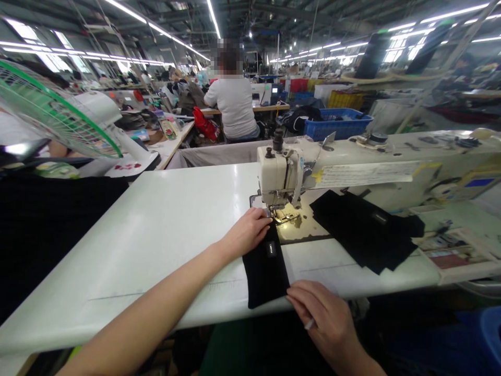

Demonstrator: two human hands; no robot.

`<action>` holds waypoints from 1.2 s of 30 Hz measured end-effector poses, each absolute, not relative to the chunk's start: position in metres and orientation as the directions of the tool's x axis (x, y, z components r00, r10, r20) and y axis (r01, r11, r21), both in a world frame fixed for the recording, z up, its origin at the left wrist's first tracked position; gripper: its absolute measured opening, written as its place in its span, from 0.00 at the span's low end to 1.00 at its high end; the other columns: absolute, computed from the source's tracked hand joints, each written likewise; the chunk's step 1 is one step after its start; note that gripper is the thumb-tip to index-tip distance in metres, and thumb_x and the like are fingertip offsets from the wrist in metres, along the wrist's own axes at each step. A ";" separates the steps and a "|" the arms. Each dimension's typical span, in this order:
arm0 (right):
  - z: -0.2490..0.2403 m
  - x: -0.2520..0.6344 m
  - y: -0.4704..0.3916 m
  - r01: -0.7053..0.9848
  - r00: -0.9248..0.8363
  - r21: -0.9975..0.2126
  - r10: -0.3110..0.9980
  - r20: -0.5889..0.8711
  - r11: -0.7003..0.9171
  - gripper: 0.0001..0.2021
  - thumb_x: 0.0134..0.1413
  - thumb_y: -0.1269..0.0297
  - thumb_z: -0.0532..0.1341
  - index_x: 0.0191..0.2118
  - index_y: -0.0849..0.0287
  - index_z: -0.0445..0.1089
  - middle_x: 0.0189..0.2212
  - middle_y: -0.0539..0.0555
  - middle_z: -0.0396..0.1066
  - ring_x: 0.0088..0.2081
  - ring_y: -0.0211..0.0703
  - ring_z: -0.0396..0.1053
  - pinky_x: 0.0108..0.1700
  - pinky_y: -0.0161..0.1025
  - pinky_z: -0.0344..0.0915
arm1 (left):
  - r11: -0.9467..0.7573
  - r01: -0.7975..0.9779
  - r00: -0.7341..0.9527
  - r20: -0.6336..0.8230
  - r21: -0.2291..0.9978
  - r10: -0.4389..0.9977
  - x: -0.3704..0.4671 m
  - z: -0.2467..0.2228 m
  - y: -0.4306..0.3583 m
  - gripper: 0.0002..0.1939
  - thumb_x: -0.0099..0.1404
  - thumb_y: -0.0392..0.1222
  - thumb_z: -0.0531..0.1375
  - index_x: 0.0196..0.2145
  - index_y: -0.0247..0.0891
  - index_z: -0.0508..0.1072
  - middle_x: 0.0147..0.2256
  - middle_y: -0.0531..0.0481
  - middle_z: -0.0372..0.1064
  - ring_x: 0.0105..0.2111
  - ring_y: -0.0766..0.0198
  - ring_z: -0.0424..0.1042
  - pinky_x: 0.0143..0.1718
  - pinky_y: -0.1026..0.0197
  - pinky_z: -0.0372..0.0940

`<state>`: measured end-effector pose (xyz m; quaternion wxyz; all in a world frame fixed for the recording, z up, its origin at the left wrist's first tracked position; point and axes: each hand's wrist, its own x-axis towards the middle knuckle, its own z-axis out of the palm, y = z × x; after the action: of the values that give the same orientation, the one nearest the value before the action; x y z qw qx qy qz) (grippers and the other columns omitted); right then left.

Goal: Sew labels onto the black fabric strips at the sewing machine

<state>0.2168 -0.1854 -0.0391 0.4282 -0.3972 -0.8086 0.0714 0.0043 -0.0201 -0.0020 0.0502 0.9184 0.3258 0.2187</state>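
Note:
A black fabric piece [268, 279] with a small dark label [271, 249] lies at the table's front edge, its far end under the head of a sewing machine [276, 175]. My left hand [250, 230] grips its far end close to the lit needle area, fingers pressed together on the cloth. At the near right corner, my right hand [323, 318] pinches the fabric between thumb and fingers. Something small and pale [309, 324] shows at my right hand's curled fingers; I cannot make out what it is. The needle tip is too small to see clearly.
Stacked black fabric pieces [364, 224] lie right of the needle, beside a tray of small items [457, 250]. Black cloth [47, 235] and a green-rimmed fan [58, 109] are at left. A person in a white top [236, 107] sits ahead, near a blue basket [338, 124].

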 end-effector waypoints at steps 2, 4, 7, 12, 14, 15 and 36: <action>-0.038 0.217 -0.183 0.612 -0.325 -0.453 0.728 0.603 0.648 0.09 0.66 0.75 0.57 0.47 0.60 0.71 0.40 0.58 0.74 0.39 0.44 0.75 0.40 0.38 0.74 | -0.778 0.578 0.688 0.366 0.244 0.626 0.005 -0.004 -0.016 0.10 0.71 0.34 0.56 0.45 0.34 0.76 0.41 0.42 0.68 0.42 0.55 0.67 0.47 0.52 0.68; -0.037 0.217 -0.182 0.621 -0.336 -0.453 0.739 0.584 0.640 0.09 0.67 0.74 0.56 0.47 0.60 0.71 0.41 0.58 0.74 0.40 0.44 0.75 0.40 0.37 0.74 | -0.776 0.581 0.688 0.363 0.243 0.629 0.004 -0.006 -0.013 0.10 0.71 0.35 0.56 0.45 0.34 0.76 0.41 0.41 0.68 0.42 0.55 0.67 0.47 0.51 0.68; -0.035 0.217 -0.181 0.614 -0.348 -0.453 0.736 0.580 0.647 0.10 0.67 0.75 0.53 0.47 0.61 0.70 0.41 0.58 0.74 0.40 0.44 0.75 0.41 0.37 0.73 | -0.780 0.574 0.685 0.376 0.249 0.624 0.003 -0.007 -0.012 0.11 0.71 0.35 0.56 0.46 0.34 0.76 0.41 0.42 0.68 0.43 0.55 0.67 0.48 0.51 0.68; -0.033 0.216 -0.181 0.622 -0.361 -0.460 0.753 0.550 0.634 0.11 0.67 0.75 0.52 0.46 0.60 0.70 0.41 0.57 0.74 0.39 0.43 0.75 0.41 0.37 0.72 | -0.774 0.563 0.669 0.390 0.289 0.633 0.002 -0.007 -0.012 0.11 0.70 0.34 0.57 0.47 0.34 0.76 0.42 0.41 0.69 0.44 0.55 0.68 0.49 0.51 0.68; -0.032 0.216 -0.181 0.628 -0.362 -0.463 0.761 0.538 0.626 0.11 0.67 0.74 0.52 0.46 0.60 0.70 0.41 0.57 0.74 0.38 0.43 0.75 0.40 0.36 0.72 | -0.771 0.563 0.665 0.392 0.298 0.636 0.003 -0.007 -0.012 0.11 0.69 0.34 0.57 0.47 0.34 0.77 0.42 0.41 0.69 0.44 0.55 0.68 0.49 0.50 0.68; -0.031 0.216 -0.180 0.630 -0.365 -0.461 0.762 0.535 0.625 0.11 0.67 0.74 0.52 0.45 0.60 0.70 0.40 0.57 0.74 0.38 0.43 0.75 0.39 0.36 0.72 | -0.771 0.562 0.664 0.393 0.299 0.636 0.003 -0.007 -0.012 0.11 0.69 0.34 0.57 0.47 0.34 0.77 0.42 0.41 0.69 0.44 0.55 0.68 0.49 0.50 0.68; -0.019 0.213 -0.176 0.698 -0.440 -0.412 0.805 0.398 0.586 0.16 0.59 0.81 0.47 0.41 0.58 0.67 0.38 0.55 0.73 0.33 0.41 0.71 0.31 0.35 0.62 | -0.771 0.584 0.686 0.353 0.254 0.636 0.002 -0.004 -0.007 0.12 0.71 0.34 0.55 0.48 0.34 0.75 0.43 0.41 0.68 0.44 0.55 0.67 0.50 0.50 0.69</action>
<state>0.2129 -0.1755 -0.0195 0.2852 -0.4454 -0.8435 0.0936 0.0020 -0.0067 -0.0038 0.0607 0.9162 0.3330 0.2145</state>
